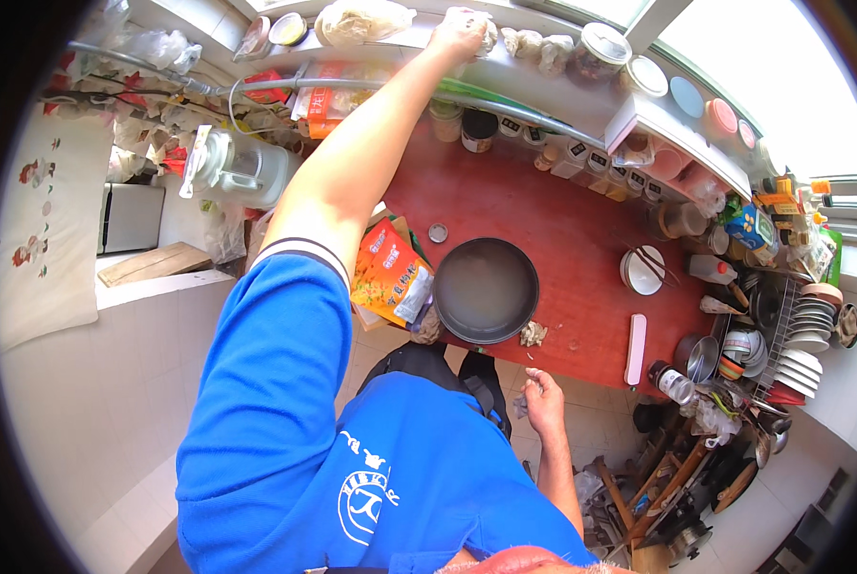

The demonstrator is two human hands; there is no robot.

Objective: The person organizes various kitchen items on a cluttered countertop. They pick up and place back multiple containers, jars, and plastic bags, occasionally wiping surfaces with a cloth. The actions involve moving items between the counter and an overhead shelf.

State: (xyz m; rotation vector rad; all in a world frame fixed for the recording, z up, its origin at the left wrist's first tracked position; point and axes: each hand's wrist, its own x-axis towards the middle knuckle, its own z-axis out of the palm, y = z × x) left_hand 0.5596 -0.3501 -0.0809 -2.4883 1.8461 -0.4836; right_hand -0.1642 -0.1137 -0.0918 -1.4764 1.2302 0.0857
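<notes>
My left hand [460, 32] reaches far up to the window ledge, its fingers around a knotted plastic bag [487, 39]; the contents cannot be made out. My right hand [545, 403] hangs low just off the table's front edge, fingers curled on a small crumpled grey cloth [520, 406]. Before me on the red table [572, 229] is a round dark pan [486, 290] with a pale, cloudy layer inside. A crumpled scrap [534, 333] lies against its lower right side. Left of the pan rests an orange printed food pouch [391, 273], beside a small round lid [437, 232].
A metal pipe [371, 84] runs below the ledge, passing under my left forearm. Lidded jars [600, 54] crowd the ledge. At right are a white bowl [642, 271] with chopsticks, a pink case [635, 349] and a dish rack [773, 337]. A blender [245, 168] stands left.
</notes>
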